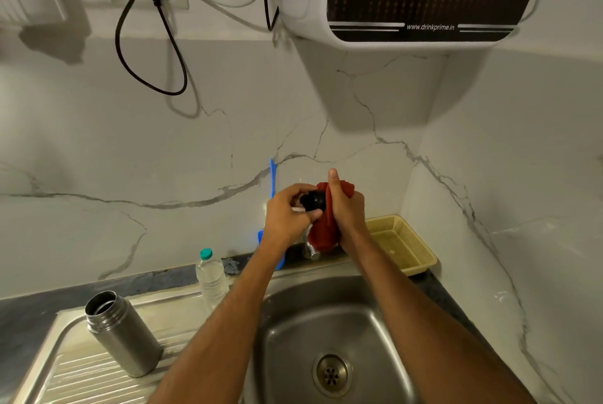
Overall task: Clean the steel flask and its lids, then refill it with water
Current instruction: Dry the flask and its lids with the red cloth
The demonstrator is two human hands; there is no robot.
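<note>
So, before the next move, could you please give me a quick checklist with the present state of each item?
1. Left hand grips the black lid: ok.
2. Right hand holds the red cloth against the lid: ok.
3. Lid fully clean: cannot tell.
4. Steel flask upright and open on the drainboard: ok.
5. Flask refilled: cannot tell.
6. Sink basin drain unobstructed: ok.
</note>
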